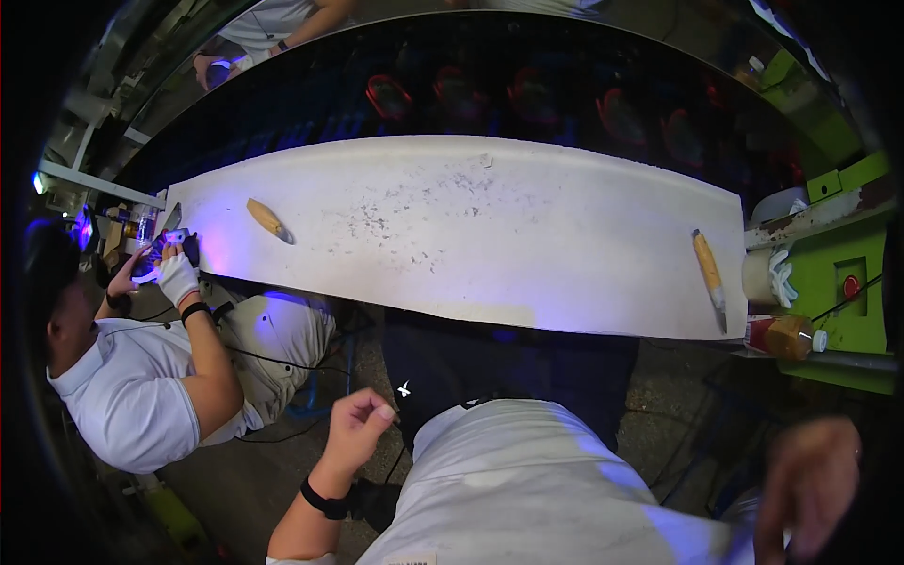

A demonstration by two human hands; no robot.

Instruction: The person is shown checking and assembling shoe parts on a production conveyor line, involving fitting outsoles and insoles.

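Note:
My left hand (360,428) is closed, its fingers curled in and the thumb against them, beside my dark trousers; no object shows in it. A small white mark (403,388) on the trousers lies close to its fingertips. Far to the right, my right hand (817,485) hangs low and is smeared by motion, so its fingers are unclear. Both hands are off the white-covered table (584,273). On that table lie two wooden-handled knives, one knife (269,220) toward the left and another knife (710,281) near the right end.
At the left end, a co-worker's gloved hand (177,275) and bare hand handle a dark object under bluish light. Dark crumbs (377,223) are scattered mid-table. A bottle of brownish liquid (789,337) stands at the right corner, beside a green frame (862,330) and a white glove (782,278).

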